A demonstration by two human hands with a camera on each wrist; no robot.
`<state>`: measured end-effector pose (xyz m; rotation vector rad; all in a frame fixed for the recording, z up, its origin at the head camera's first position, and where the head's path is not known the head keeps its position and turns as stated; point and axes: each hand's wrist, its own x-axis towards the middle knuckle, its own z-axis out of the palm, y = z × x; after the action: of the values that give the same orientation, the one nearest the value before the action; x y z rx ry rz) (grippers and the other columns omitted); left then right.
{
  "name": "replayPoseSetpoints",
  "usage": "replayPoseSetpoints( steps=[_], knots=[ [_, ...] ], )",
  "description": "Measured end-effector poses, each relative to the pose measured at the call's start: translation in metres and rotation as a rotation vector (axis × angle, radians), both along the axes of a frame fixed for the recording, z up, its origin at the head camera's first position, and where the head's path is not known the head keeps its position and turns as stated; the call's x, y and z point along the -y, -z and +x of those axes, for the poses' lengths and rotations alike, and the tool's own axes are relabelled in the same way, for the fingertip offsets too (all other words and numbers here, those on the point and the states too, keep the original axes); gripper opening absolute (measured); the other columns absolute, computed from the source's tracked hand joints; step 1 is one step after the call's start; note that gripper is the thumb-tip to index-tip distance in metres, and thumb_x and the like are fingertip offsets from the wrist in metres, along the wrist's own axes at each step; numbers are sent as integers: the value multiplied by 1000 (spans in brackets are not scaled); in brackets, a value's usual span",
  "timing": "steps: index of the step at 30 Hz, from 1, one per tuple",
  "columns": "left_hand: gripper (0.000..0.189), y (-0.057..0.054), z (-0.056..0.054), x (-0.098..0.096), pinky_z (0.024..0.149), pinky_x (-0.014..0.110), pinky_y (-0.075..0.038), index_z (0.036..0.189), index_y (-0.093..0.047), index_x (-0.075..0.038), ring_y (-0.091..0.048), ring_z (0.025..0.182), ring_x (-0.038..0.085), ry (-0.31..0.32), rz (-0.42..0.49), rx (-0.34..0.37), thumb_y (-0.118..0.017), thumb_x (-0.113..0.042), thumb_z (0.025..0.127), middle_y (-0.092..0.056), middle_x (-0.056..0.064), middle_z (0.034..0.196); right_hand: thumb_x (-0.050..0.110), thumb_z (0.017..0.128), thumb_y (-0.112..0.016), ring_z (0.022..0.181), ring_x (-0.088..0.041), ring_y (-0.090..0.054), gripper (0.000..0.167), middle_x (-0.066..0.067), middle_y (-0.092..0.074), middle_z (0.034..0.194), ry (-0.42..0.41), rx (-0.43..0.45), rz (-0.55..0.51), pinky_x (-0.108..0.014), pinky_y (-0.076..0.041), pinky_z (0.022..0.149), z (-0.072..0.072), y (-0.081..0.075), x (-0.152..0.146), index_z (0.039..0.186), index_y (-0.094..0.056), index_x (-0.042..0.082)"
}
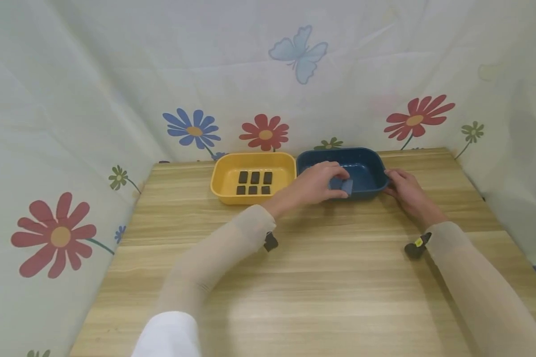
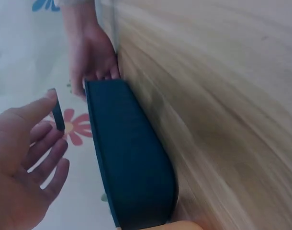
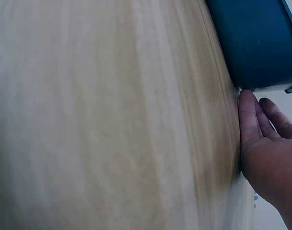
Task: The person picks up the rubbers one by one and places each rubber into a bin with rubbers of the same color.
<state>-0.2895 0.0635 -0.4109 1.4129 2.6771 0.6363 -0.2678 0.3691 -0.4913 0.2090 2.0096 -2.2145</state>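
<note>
My left hand (image 1: pixel 317 183) is over the near side of a dark blue plastic basin (image 1: pixel 369 171). Between thumb and fingertips it pinches a small thin dark tile (image 1: pixel 347 187), seen edge-on as a narrow dark strip (image 2: pixel 59 111) in the left wrist view; the other fingers are spread loosely. At the basin's right end, my right hand (image 1: pixel 408 193) holds the rim and end wall. From the right wrist camera, its fingers (image 3: pixel 249 112) meet the basin's outside low down, close to the tabletop. My left hand hides part of the basin's inside.
Against the basin's left end stands a yellow basin (image 1: pixel 220 186), with several small dark blocks (image 1: pixel 255 177) in two rows inside. Both sit near the back edge of a wood-grain table (image 1: pixel 321 292). A flower-printed curtain (image 1: pixel 223 64) hangs behind and along the sides.
</note>
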Motion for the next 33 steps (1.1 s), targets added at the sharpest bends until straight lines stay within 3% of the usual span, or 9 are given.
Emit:
replayPoseSetpoints(
  steps=[6,12,21,33],
  knots=[
    [52,11,-22,-15,106,23,-51,134,-69,-14,-63,119,14,-160,-33,38,-83,-43,93,-69,-2,127,28,114,-48,107,-4,-62,47,-3,-54,126,10,-12,14,-16,-60,89,0,0,0,144,-45,-8],
    [50,33,-37,-27,102,23,-54,132,-71,-16,-63,115,9,-238,-32,78,-84,-43,92,-70,-5,124,29,114,-49,109,-5,-60,37,-1,-53,125,21,-4,32,-16,-60,91,2,0,1,137,-50,0],
    [48,47,-48,-39,97,25,-57,126,-73,-15,-66,108,10,-300,-72,120,-86,-44,90,-73,-4,118,30,114,-48,109,-5,-58,42,-1,-53,126,29,-9,55,-15,-59,90,1,1,2,141,-48,-3],
    [46,51,-55,-45,92,25,-57,122,-74,-16,-66,102,10,-295,-141,110,-86,-46,89,-72,-5,111,34,114,-49,112,-7,-57,53,-2,-52,129,28,-4,84,-15,-59,92,0,1,3,149,-43,-6]
  ],
)
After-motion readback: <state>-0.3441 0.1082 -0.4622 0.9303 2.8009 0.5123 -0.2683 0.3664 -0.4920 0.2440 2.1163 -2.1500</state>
